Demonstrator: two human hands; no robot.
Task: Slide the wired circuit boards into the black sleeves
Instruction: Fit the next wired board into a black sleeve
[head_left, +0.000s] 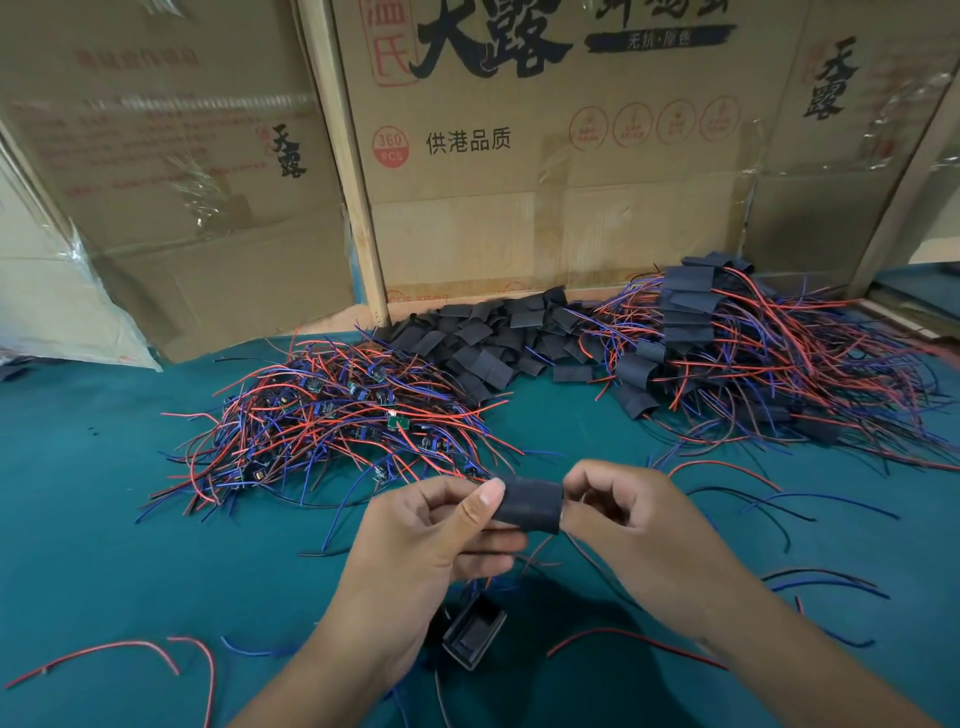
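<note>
My left hand (441, 535) and my right hand (618, 514) hold one black sleeve (530, 505) between them above the green table (104, 519). The left thumb lies on the sleeve's left end and the right fingers pinch its right end. Wires trail down from under the sleeve; whether a board sits inside it is hidden. A heap of wired circuit boards (332, 415) with red, blue and black leads lies behind my left hand. A pile of empty black sleeves (493, 332) sits at the back centre.
A heap of sleeved boards with wires (753, 358) fills the back right. A small black box (475, 636) lies below my hands. Loose wires (119, 649) are scattered on the near table. Cardboard boxes (519, 145) wall off the back.
</note>
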